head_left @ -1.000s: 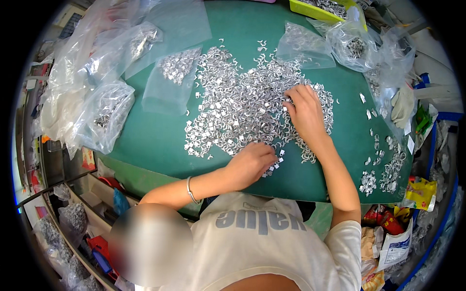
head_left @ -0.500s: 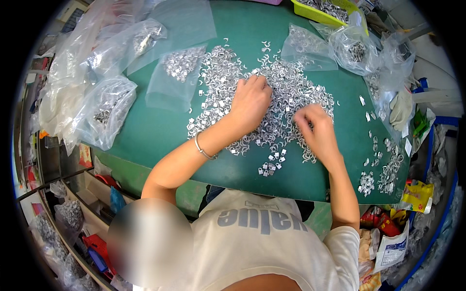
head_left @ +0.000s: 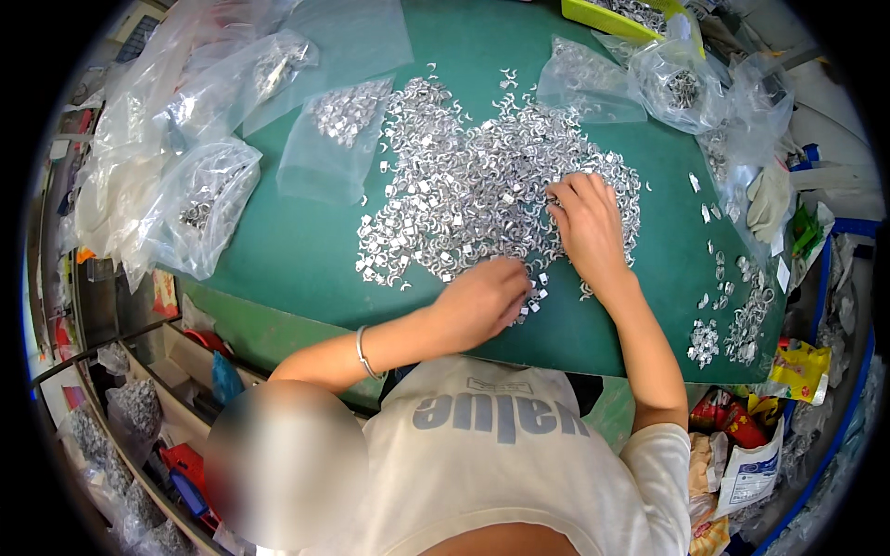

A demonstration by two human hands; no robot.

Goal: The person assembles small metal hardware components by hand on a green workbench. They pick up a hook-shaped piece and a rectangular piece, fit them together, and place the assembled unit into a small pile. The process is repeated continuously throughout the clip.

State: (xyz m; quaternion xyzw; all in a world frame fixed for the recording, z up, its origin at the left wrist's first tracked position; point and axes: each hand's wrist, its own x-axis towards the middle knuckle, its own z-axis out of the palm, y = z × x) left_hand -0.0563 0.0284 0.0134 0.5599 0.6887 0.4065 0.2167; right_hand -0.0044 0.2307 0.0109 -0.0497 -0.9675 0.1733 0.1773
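A broad heap of small silver metal pieces (head_left: pixel 445 199) lies on the green table. Many are curved like crescents; others are flat and padlock-shaped. My left hand (head_left: pixel 482 298) is at the heap's near edge, fingers bent together over a small group of padlock-shaped pieces (head_left: pixel 540 289) that it partly covers. Whatever its fingertips hold is hidden. On the heap's right side, my right hand (head_left: pixel 591 227) has its fingers curled down among the pieces; whether one is pinched there is too small to make out.
Clear plastic bags with metal parts (head_left: pixel 348 116) lie at the left and far right, including an open-mouthed bag (head_left: pixel 199 208). A yellow-green basket (head_left: pixel 612 20) stands at the back. Smaller piles of parts (head_left: pixel 746 324) sit near the right edge of the green table (head_left: pixel 306 259).
My left hand has come back from the middle of the heap to the small group at its near edge. My right hand has shifted slightly left and away from me, fingertips into the pieces.
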